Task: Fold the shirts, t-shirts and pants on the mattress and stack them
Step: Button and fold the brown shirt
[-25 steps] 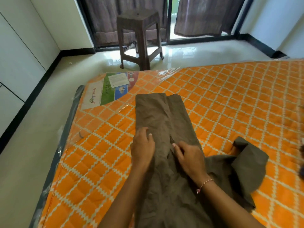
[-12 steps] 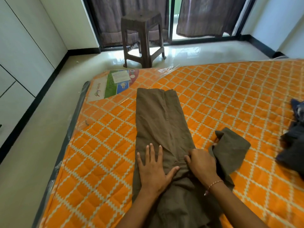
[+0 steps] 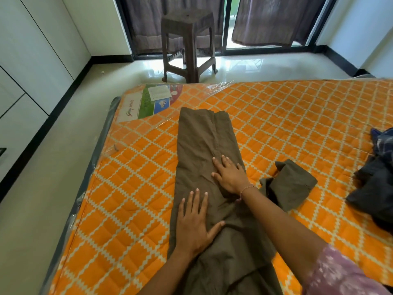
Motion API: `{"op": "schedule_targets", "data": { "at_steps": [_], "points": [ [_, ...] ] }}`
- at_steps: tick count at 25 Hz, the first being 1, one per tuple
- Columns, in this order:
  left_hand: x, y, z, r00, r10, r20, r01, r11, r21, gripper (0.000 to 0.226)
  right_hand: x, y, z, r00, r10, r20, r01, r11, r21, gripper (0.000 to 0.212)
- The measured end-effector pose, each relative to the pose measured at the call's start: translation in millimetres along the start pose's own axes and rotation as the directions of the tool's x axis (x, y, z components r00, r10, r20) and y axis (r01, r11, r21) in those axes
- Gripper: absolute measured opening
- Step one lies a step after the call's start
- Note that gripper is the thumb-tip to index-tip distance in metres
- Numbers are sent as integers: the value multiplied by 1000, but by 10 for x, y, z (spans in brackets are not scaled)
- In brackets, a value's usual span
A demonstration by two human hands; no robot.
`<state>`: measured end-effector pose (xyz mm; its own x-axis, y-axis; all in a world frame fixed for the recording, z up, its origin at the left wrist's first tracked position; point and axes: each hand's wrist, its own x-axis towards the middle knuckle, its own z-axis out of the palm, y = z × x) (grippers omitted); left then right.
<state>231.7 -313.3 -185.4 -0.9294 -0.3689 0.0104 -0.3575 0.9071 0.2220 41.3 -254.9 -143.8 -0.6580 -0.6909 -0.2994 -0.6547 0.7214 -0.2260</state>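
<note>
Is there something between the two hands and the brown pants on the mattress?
Nothing visible. The left hand and the right hand both lie flat with straight fingers directly on the brown pants, which are spread on the mattress. The dark clothes lie off to the right, apart from the pants.

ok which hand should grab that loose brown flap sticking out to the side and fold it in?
Right, probably. The right hand lies flat on the brown garment beside the loose flap; the left hand presses the opposite side, farther away.

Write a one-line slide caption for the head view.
Both hands, left and right, press flat on olive-brown pants laid lengthwise on an orange quilted mattress, dark clothes waiting nearby.
</note>
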Motion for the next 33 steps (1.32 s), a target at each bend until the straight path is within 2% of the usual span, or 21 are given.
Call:
{"op": "schedule_targets", "data": {
  "at_steps": [1,2,3,4,5,6,7,8,10,11,12,14,15,16,18,21,24,27,28,30,33],
  "points": [
    [-160,13,17,999,34,-33,-35,999,-20,82,-142,28,-74,988,-52,-148,63,995,73,53],
    [-288,35,27,996,68,-65,-70,997,-28,79,-371,56,-115,921,-27,-388,115,972,206,48],
    [-364,64,28,991,99,-93,-102,995,-24,74,-616,133,-108,792,139,-595,112,924,364,43],
    [-402,117,22,984,137,-115,-139,990,-10,71,-885,274,-40,626,383,-679,52,849,527,43],
    [-401,166,17,974,185,-134,-185,983,13,68,-1153,394,52,468,625,-624,-58,727,685,47],
    [-390,236,7,965,221,-139,-219,975,27,66,-1391,482,152,377,799,-469,-181,560,808,52],
    [-364,305,-3,963,236,-130,-235,972,27,65,-1539,535,249,357,887,-293,-276,400,874,57],
    [-330,364,-10,966,236,-103,-235,972,26,65,-1603,551,321,403,902,-155,-342,305,889,57],
    [-314,442,50,974,224,-30,-223,974,47,67,-1578,542,296,531,846,-45,-323,251,912,54],
    [-317,450,80,976,219,6,-219,974,57,68,-1489,589,250,540,842,-15,-261,184,948,49],
    [-324,443,91,976,213,47,-215,975,52,70,-1401,628,167,533,844,60,-176,42,983,39],
    [-342,410,105,974,215,73,-218,975,35,72,-1255,739,-7,592,765,253,2,-315,949,18],
    [-357,387,118,972,226,61,-228,973,34,73,-1217,801,-100,639,717,276,85,-423,902,14],
    [-367,387,104,970,233,63,-236,971,30,74,-1198,884,-226,665,704,248,177,-471,864,13],
    [-366,398,102,970,236,59,-238,971,20,76,-1183,1093,-553,651,740,170,342,-486,804,17],
    [-380,392,117,970,243,18,-243,970,12,80,-1176,1434,-1022,578,807,121,360,-386,850,18],
    [-344,433,114,965,258,-47,-258,966,1,80,-1210,1410,-1137,626,775,90,347,-380,858,19],
    [12,745,-46,981,145,-130,-159,982,-101,72,-1224,1244,-1074,674,736,58,351,-388,852,18],
    [156,858,-68,985,125,-118,-141,981,-134,71,-1217,1187,-1055,677,735,36,353,-367,861,18],
    [252,989,35,985,169,-20,-170,984,-45,71,-1218,1090,-1058,673,740,4,356,-327,875,21],
    [95,1014,375,979,202,29,-203,979,18,74,-1206,950,-1097,694,717,-68,332,-235,913,25]
  ]
}}
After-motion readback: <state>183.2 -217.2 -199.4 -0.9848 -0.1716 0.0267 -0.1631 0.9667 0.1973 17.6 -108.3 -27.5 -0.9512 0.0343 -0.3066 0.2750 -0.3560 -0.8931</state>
